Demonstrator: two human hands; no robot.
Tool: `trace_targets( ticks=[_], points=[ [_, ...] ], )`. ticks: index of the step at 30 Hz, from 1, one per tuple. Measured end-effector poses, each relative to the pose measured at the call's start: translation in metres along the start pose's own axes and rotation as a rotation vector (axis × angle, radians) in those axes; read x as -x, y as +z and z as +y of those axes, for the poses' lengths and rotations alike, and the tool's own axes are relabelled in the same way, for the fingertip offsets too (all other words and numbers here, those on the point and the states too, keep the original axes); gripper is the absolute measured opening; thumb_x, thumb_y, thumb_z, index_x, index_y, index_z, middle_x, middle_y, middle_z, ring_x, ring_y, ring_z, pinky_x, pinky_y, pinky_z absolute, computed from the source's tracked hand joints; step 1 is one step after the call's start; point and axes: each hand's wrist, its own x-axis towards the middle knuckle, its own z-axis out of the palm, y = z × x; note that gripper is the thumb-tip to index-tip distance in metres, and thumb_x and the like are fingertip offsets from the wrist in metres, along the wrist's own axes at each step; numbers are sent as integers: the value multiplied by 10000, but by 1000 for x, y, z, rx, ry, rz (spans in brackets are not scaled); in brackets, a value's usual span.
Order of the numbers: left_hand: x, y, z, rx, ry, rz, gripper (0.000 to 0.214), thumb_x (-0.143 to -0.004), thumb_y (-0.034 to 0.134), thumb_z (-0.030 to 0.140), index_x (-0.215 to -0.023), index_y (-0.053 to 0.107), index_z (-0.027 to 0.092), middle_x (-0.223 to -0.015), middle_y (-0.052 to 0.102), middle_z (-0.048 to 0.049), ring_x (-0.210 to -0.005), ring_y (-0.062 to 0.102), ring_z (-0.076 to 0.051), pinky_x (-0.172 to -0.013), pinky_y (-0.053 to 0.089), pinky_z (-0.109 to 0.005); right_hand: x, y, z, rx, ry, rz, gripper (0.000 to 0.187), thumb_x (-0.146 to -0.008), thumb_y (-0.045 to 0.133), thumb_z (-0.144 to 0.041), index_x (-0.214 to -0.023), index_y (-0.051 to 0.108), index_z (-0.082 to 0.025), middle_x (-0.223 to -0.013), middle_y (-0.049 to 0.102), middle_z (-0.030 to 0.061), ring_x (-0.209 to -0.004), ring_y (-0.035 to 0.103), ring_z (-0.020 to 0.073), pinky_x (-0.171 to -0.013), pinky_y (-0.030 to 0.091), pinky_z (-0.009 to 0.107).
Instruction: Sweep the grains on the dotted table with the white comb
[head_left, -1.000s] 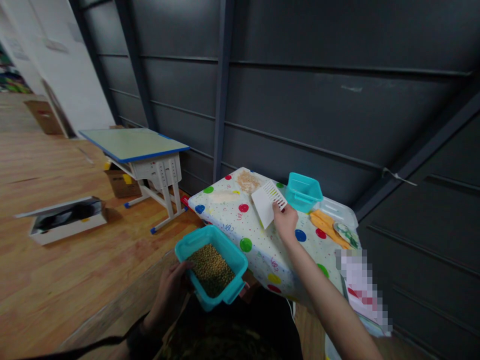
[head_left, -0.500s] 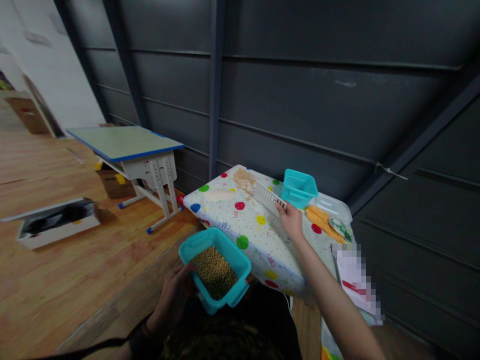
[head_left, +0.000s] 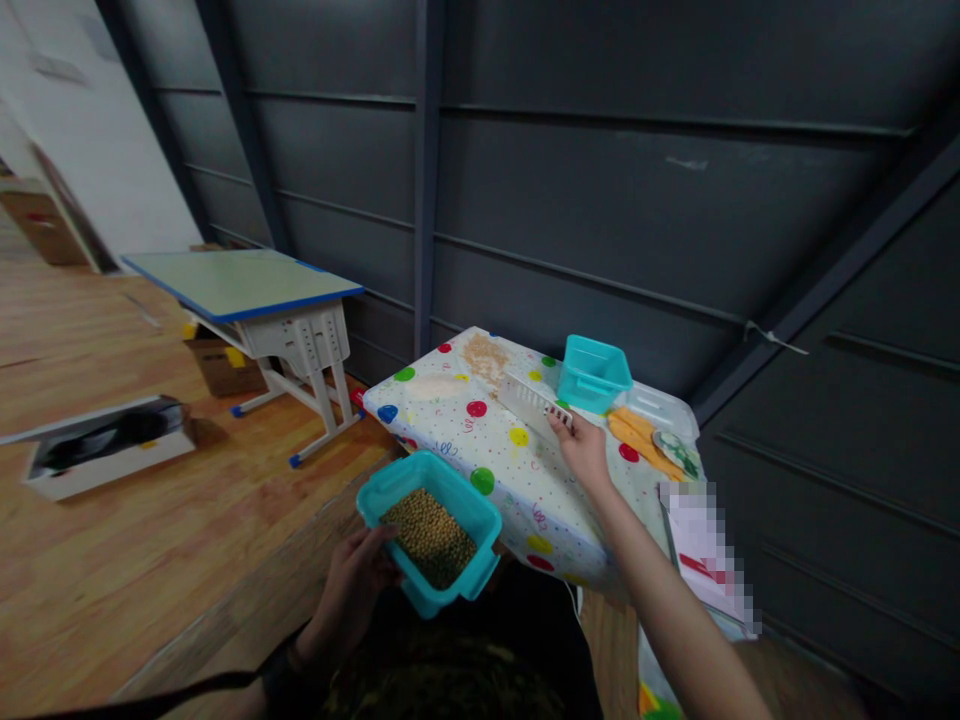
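Observation:
My left hand [head_left: 360, 568] is closed on the near left rim of a teal plastic container [head_left: 471, 498], low in front of my body. Yellowish round beans [head_left: 429, 535], like soybeans, cover its bottom. Over the table, my right hand [head_left: 582, 446] grips one end of a white plastic piece with a row of slots [head_left: 531, 400]; its exact kind I cannot tell. The far end of that piece lies beside a scattered patch of light brown grains [head_left: 484, 358]. A pale patch [head_left: 435, 387] shows left of them on the spotted tablecloth [head_left: 450, 440].
A second teal container [head_left: 594, 374] stands at the back of the table, beside a clear lid [head_left: 664, 408] and an orange cloth [head_left: 637, 438]. Papers [head_left: 705, 560] lie to the right. A dark panelled wall [head_left: 645, 220] rises behind; a desk [head_left: 247, 285] stands left.
My right hand still grips the white slotted piece, which has tilted and turned slightly. The left hand and the bean container stay nearly in place. The view has shifted a little.

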Motion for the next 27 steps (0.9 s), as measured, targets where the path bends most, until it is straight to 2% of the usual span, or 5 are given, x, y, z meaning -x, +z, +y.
trace_targets(
  ticks=[9,13,19,23,27],
  points=[
    [-7,8,-2,-5,12,88,496,-524,1022,520,-616,649,205,-489,598,52,-456,559,-143,-474,533,-291,11,2,-6,51,-11,57,608,-953,487,-687,-978,847,-198,-605,697,68,-575,609,249,-637,437,339],
    [-4,11,0,-10,5,85,478,-530,1015,530,-649,691,200,-514,642,36,-466,579,-151,-475,540,-297,15,0,-5,94,-21,102,591,-961,487,-653,-992,849,-186,-625,708,89,-577,613,253,-645,435,343],
    [-2,9,-2,7,8,46,437,-597,1012,499,-705,718,195,-569,688,31,-506,612,-152,-503,553,-292,20,-3,-6,95,-18,76,668,-968,440,-711,-981,838,-174,-616,680,82,-548,572,231,-635,408,341],
    [-7,6,-8,21,2,58,470,-551,1031,514,-637,694,198,-514,657,30,-462,584,-147,-454,507,-273,20,-4,-9,79,-13,77,684,-965,435,-715,-1040,840,-169,-626,690,75,-547,561,227,-629,409,336],
    [-6,9,-6,13,-11,70,493,-515,1041,541,-641,718,190,-524,676,15,-479,614,-165,-471,537,-292,24,-6,-10,107,-13,80,679,-977,426,-689,-1071,841,-159,-639,710,88,-540,576,233,-624,415,338]
  ],
)
